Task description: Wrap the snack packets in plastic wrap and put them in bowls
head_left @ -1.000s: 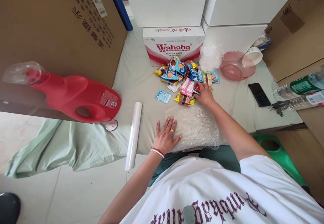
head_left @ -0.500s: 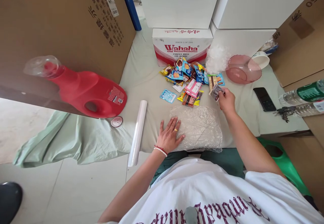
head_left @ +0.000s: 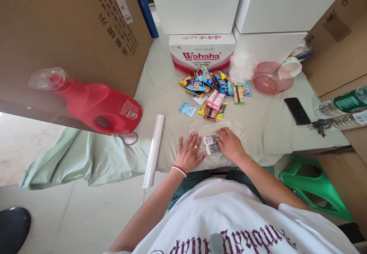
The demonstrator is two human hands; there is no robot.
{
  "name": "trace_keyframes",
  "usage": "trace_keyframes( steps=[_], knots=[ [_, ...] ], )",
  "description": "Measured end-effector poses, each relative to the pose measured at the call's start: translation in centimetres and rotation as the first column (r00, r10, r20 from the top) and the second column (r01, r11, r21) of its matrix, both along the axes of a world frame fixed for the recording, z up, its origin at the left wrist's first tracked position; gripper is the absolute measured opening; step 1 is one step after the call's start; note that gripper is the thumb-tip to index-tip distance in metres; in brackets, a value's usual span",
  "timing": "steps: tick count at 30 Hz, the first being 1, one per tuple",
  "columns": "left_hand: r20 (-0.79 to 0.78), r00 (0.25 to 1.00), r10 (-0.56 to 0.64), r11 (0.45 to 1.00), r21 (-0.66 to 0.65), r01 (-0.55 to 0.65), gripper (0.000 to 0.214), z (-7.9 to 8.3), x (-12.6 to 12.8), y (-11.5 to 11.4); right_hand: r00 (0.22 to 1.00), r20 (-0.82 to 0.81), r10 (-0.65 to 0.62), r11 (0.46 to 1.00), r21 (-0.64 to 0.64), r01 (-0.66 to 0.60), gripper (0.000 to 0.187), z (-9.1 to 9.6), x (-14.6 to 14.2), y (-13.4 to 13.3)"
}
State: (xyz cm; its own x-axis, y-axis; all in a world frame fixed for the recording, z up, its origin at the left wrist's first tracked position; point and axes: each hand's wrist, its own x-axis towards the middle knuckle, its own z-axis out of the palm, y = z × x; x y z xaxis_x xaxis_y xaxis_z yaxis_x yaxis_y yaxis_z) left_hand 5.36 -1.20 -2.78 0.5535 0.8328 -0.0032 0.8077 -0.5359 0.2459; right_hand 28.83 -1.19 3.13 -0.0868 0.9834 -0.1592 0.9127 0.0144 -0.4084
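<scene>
A crinkled sheet of clear plastic film (head_left: 229,161) lies at the table's front edge. My left hand (head_left: 187,153) rests flat on its left side, fingers spread. On the middle of the film sits a small dark snack packet (head_left: 211,145) with a white printed label. My right hand (head_left: 230,143) has its fingers closed on the packet's right edge. Beyond the film is a heap of wrapped snacks (head_left: 208,78), with a pink packet (head_left: 216,100) in front. A light blue packet (head_left: 187,109) lies apart to the left, and a green-edged biscuit packet (head_left: 238,94) to the right.
A roll of plastic film (head_left: 154,150) and a red jug (head_left: 100,106) lie on the left. Behind the snacks stands a Wahaba-style water carton (head_left: 202,57). On the right are a pink bowl (head_left: 272,78), a phone (head_left: 297,111), bottles (head_left: 349,105) and a green stool (head_left: 315,185).
My right hand has brought the dark packet from beside the biscuit packet toward me, down onto the plastic film. My left hand stays flat in place.
</scene>
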Motion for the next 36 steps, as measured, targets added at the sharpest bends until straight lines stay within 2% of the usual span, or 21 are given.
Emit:
trace_keyframes(
  steps=[2, 4, 6, 11, 14, 16, 19, 22, 25, 27, 28, 30, 32, 34, 36],
  knots=[
    [0.003, 1.0, -0.001, 1.0, 0.008, 0.001, 0.076, -0.1, 0.0, 0.0, 0.984, 0.076, 0.161, 0.986, 0.023, -0.163, 0.047, 0.3, -0.3, -0.8],
    [0.009, 1.0, -0.001, 1.0, 0.018, 0.0, 0.085, -0.1, -0.1, 0.0, 0.949, 0.128, 0.287, 0.958, -0.025, -0.286, 0.06, 0.2, -0.2, -1.4],
    [0.013, 1.0, 0.002, 1.0, 0.026, -0.002, 0.096, -0.3, -0.2, 0.0, 0.936, 0.165, 0.312, 0.95, -0.068, -0.305, 0.066, -0.1, 0.1, -1.8],
    [-0.018, 1.0, -0.007, 1.0, 0.005, 0.007, 0.099, -0.2, -0.2, 0.0, 0.95, 0.185, 0.252, 0.967, -0.084, -0.24, 0.063, -0.9, 1.0, -1.9],
    [-0.041, 0.999, -0.005, 1.0, -0.018, 0.004, 0.101, -0.1, -0.1, 0.0, 0.962, 0.082, 0.259, 0.963, -0.104, -0.25, 0.063, -1.0, 1.7, -1.5],
    [-0.047, 0.999, -0.004, 1.0, -0.021, 0.003, 0.106, 0.0, -0.2, 0.1, 0.975, -0.025, 0.222, 0.969, -0.111, -0.223, 0.053, -1.0, 2.9, -0.6],
    [-0.043, 0.999, -0.018, 1.0, -0.016, 0.018, 0.109, -0.1, -0.2, 0.1, 0.997, -0.064, 0.034, 0.998, -0.048, -0.037, 0.036, -0.7, 5.6, 2.0],
    [-0.037, 0.999, -0.025, 0.999, -0.021, 0.024, 0.109, 0.0, -0.3, 0.1, 0.989, -0.059, -0.132, 0.98, 0.14, 0.139, 0.04, 0.1, 8.5, 6.3],
    [-0.035, 0.999, -0.021, 1.0, -0.021, 0.02, 0.108, 0.1, -0.3, 0.2, 0.963, -0.213, -0.166, 0.909, 0.346, 0.233, 0.051, 0.9, 10.9, 10.9],
    [-0.024, 1.0, -0.02, 1.0, -0.025, 0.019, 0.107, 0.0, -0.3, 0.1, 0.892, -0.394, -0.224, 0.824, 0.412, 0.389, 0.053, 1.1, 12.4, 13.1],
    [-0.017, 1.0, -0.02, 0.999, -0.028, 0.019, 0.106, 0.0, -0.3, 0.1, 0.818, -0.502, -0.28, 0.772, 0.389, 0.502, 0.051, 1.0, 13.1, 13.7],
    [-0.005, 1.0, -0.018, 0.999, -0.031, 0.018, 0.107, -0.1, -0.4, 0.1, 0.621, -0.672, -0.402, 0.662, 0.255, 0.705, 0.045, 0.4, 14.7, 14.2],
    [0.001, 1.0, -0.016, 0.999, -0.029, 0.016, 0.108, -0.2, -0.4, 0.1, 0.467, -0.727, -0.503, 0.574, 0.123, 0.809, 0.037, -0.6, 16.2, 13.4],
    [0.005, 1.0, -0.019, 0.999, -0.03, 0.019, 0.108, -0.3, -0.5, 0.2, 0.414, -0.712, -0.567, 0.518, 0.083, 0.851, 0.032, -1.8, 17.2, 12.0],
    [0.01, 1.0, -0.027, 0.999, -0.035, 0.028, 0.108, -0.3, -0.5, 0.2, 0.442, -0.667, -0.6, 0.504, 0.114, 0.856, 0.032, -3.0, 17.6, 10.6]
  ],
)
